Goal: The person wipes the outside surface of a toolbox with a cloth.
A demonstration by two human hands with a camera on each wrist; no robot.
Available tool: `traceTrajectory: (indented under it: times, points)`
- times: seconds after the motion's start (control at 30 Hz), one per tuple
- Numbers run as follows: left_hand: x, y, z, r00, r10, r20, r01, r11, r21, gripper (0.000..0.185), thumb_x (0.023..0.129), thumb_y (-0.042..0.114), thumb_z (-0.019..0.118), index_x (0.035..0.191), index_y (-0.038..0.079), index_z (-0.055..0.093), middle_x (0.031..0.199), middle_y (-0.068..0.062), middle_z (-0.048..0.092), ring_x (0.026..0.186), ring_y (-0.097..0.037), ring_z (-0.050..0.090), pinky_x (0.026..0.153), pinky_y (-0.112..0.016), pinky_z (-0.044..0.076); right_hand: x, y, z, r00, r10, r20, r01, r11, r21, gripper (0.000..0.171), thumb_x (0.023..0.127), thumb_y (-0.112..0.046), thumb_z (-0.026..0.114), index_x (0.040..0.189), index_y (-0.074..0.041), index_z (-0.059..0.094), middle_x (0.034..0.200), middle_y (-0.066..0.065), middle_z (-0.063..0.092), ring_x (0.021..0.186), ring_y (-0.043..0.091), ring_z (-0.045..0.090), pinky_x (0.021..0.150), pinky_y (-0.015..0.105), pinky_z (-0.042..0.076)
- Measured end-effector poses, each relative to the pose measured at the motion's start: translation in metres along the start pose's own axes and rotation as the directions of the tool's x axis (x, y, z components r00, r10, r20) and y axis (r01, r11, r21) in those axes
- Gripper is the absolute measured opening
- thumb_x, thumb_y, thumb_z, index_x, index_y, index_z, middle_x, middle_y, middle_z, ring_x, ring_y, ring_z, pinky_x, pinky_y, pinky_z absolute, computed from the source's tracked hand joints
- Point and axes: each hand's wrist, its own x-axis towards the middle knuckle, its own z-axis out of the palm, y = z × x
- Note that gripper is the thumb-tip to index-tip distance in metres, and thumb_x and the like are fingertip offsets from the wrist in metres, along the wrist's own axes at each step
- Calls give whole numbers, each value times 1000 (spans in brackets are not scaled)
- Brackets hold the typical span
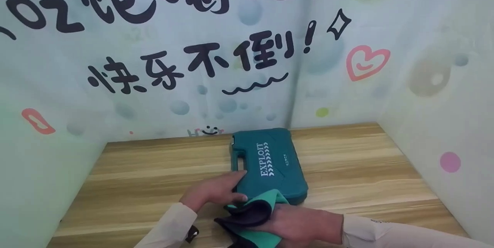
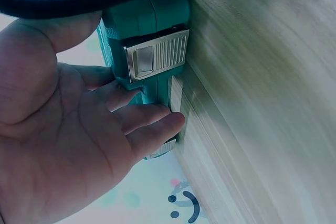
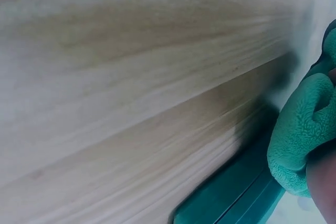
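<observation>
Head view: teal tool case [image 1: 269, 165] lies flat mid-desk [image 1: 146, 178] — left hand [image 1: 212, 192] rests on its near-left edge, fingers [image 2: 152, 116] relaxed by the metal latch [image 2: 156, 55]. Right hand [image 1: 299, 225] clenches a green-and-dark cloth [image 1: 256, 211] vs. the case's near end.

Staged recording booth, wood-grain tabletop [image 1: 347, 170], enclosed on three sides by pale printed backdrop panels [image 1: 424, 47], cartoon Chinese lettering [image 1: 193, 66], pink heart [image 1: 366, 62], pastel dots
</observation>
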Motion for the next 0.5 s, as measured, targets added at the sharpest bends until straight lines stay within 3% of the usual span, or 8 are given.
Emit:
traceTrajectory:
  times: [0.13, 0.27, 0.37, 0.5]
  points:
    - [-1, 0, 0, 1000, 5, -5, -5, 1000, 24, 76, 102, 34, 63, 159, 0, 26, 162, -17, 29, 149, -29, 26, 117, -44, 24, -4, -1, -4, 1000, 5, -2, -5, 999, 40, 81, 100, -46, 64, 164, -18, 22, 166, -2, 22, 147, 16, 27, 116, 38, 28]
    - [0, 0, 1, 1000, 2, 6, -2, 999, 45, 70, 104, 29, 61, 159, 2, 27, 162, -16, 30, 149, -28, 26, 117, -44, 24, -10, 0, -11, 999, 36, -25, -32, 988, 152, 60, 105, -33, 57, 159, -16, 35, 158, -4, 40, 140, 13, 41, 111, 35, 36]
    - [0, -1, 2, 1000, -4, 21, 3, 999, 37, 66, 106, 26, 56, 161, 5, 25, 163, -13, 28, 149, -26, 24, 117, -43, 23, -13, 2, -20, 995, 80, -64, -59, 955, 290, 44, 110, -21, 47, 154, -17, 44, 147, -7, 53, 130, 11, 52, 106, 33, 42]
    - [-3, -6, 4, 1000, 26, 7, -26, 1000, -16, 68, 106, 20, 57, 162, 8, 22, 165, -11, 24, 150, -25, 22, 117, -44, 23, -17, 6, -33, 971, 179, -157, -86, 879, 469, 36, 108, -10, 48, 143, -15, 55, 130, -4, 64, 118, 16, 60, 100, 37, 48]
